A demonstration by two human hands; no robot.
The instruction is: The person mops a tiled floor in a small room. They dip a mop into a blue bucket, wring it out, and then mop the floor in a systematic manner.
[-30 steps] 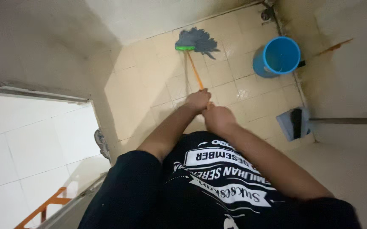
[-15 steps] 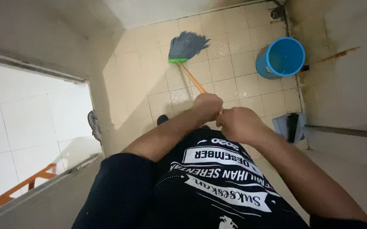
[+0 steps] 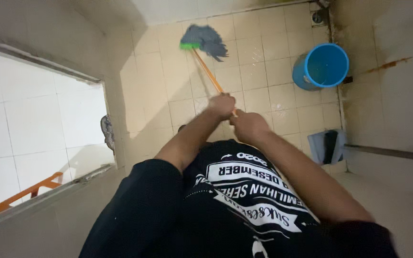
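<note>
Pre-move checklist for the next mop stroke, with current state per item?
1. Left hand closed on the orange mop handle: ok.
2. Right hand closed on the handle's near end: ok.
3. Grey mop head down on the tiled floor: ok.
4. Blue bucket apart from the mop head, to its right: ok.
5. Grey dustpan apart from the handle: ok.
6. Floor wetness under the feet: cannot tell.
</note>
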